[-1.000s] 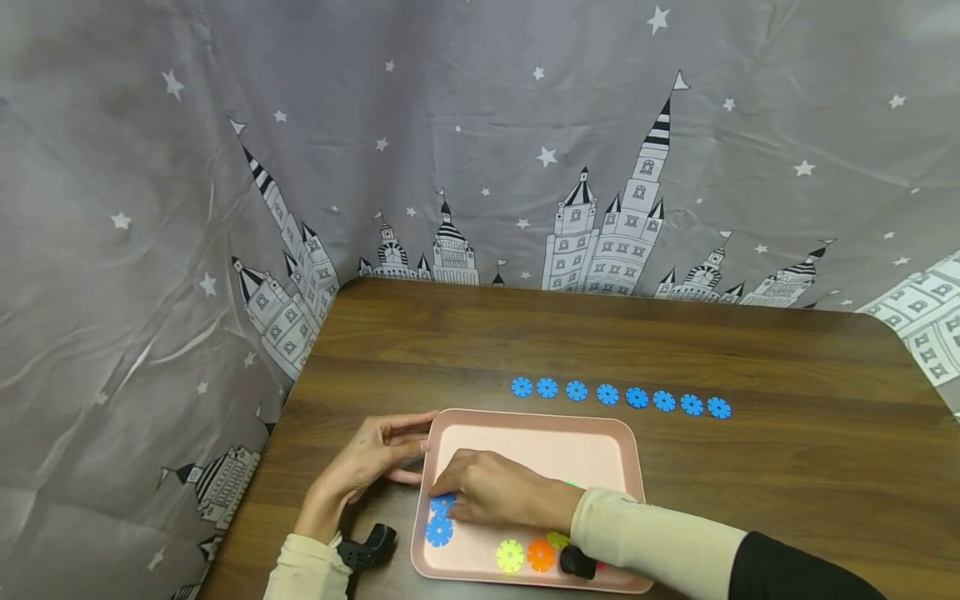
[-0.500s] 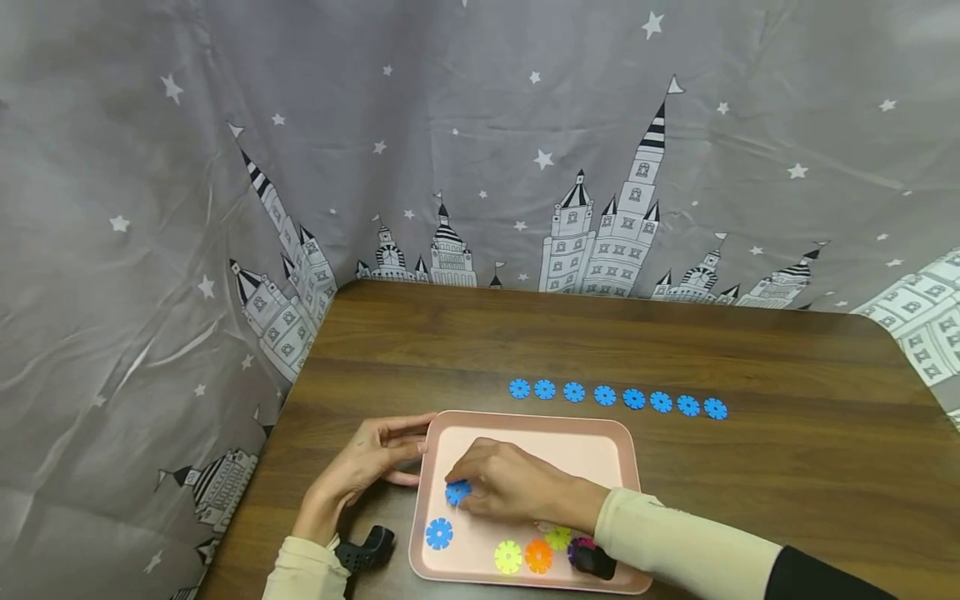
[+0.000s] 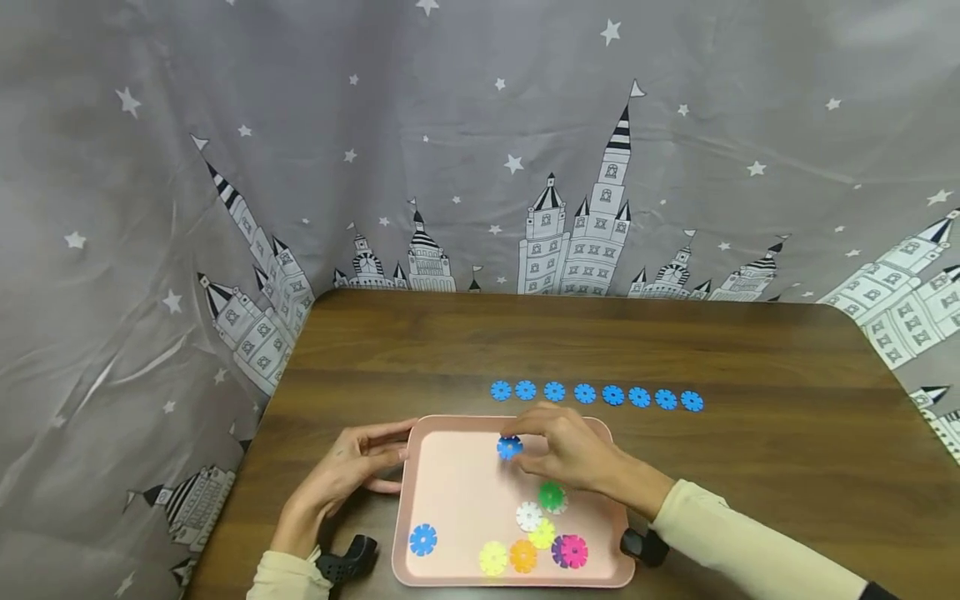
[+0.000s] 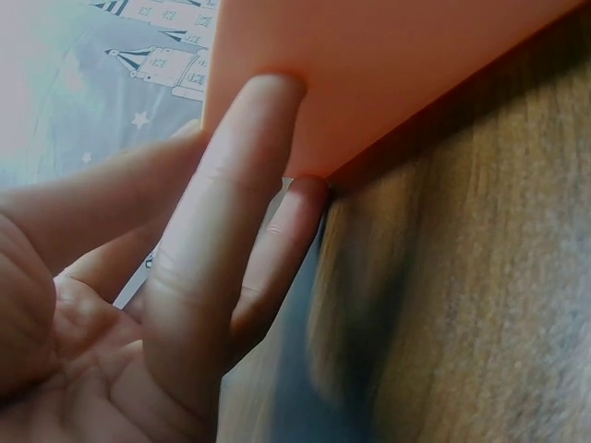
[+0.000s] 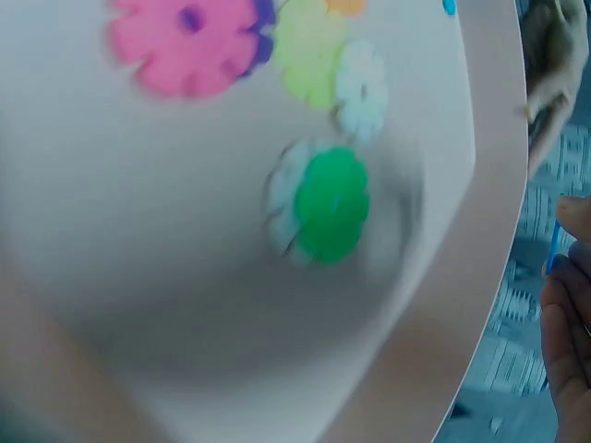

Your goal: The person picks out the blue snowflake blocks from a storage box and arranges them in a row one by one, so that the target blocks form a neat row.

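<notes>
A blue notched disc (image 3: 510,448) is pinched between the thumb and fingers of my right hand (image 3: 573,446), above the far part of the pink tray (image 3: 450,575). In the right wrist view only its thin blue edge shows at the fingertips. My left hand (image 3: 345,467) rests against the tray's left side; in the left wrist view its fairly straight fingers (image 4: 217,212) touch the outer wall. Another blue disc (image 3: 423,540) lies in the tray's near left corner. Beyond the tray, several blue discs (image 3: 585,393) form a row on the table.
Inside the tray, toward the right, lie a green disc (image 3: 552,497) over a white one, a white disc (image 3: 528,517), yellow discs (image 3: 493,558), an orange disc (image 3: 523,556) and a pink disc (image 3: 574,551) over a purple one. A grey curtain (image 3: 450,167) hangs behind the brown table (image 3: 750,467).
My right hand has lifted one blue disc from the tray's left side and carried it right and away from me. My left hand stays at the tray's side. The head view has shifted slightly.
</notes>
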`<act>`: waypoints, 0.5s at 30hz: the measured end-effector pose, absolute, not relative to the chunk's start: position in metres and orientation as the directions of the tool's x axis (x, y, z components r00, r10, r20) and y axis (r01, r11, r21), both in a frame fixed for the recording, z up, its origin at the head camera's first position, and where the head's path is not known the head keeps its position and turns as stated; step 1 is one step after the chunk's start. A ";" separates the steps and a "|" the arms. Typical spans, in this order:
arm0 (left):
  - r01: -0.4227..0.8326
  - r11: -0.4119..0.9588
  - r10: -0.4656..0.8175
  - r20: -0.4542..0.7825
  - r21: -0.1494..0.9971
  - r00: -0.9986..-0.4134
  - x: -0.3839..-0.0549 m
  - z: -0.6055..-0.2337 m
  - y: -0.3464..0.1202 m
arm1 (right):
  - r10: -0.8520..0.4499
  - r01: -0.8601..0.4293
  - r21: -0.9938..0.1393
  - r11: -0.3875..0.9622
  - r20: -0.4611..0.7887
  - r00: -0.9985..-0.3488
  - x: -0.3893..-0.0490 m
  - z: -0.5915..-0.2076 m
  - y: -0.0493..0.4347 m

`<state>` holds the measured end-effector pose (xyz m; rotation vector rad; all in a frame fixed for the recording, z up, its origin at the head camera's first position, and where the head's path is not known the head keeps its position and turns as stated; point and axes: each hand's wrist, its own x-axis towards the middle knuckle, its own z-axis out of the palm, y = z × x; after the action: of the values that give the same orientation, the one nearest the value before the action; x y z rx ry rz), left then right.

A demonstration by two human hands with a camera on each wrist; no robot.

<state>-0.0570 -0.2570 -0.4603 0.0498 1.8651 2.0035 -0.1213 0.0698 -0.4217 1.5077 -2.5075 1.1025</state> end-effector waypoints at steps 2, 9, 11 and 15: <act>-0.266 -0.026 0.314 -0.244 0.964 -0.917 -0.056 -0.460 -0.257 | -0.750 -0.778 -0.549 0.305 0.365 -0.552 -0.124 -0.422 0.080; -0.268 -0.025 0.303 -0.249 0.963 -0.920 -0.056 -0.458 -0.256 | -0.649 -0.715 -0.559 0.420 0.366 -0.667 -0.134 -0.421 0.118; -0.268 -0.025 0.305 -0.248 0.963 -0.920 -0.056 -0.458 -0.255 | -0.601 -0.682 -0.565 0.464 0.366 -0.711 -0.140 -0.423 0.130; -0.267 -0.019 0.306 -0.249 0.963 -0.919 -0.056 -0.457 -0.254 | -0.497 -0.599 -0.596 0.534 0.353 -0.793 -0.150 -0.426 0.156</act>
<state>-0.0558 -0.2539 -0.4569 0.0405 1.8744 1.9938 -0.1499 0.1562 -0.4259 0.9442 -2.6265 1.1033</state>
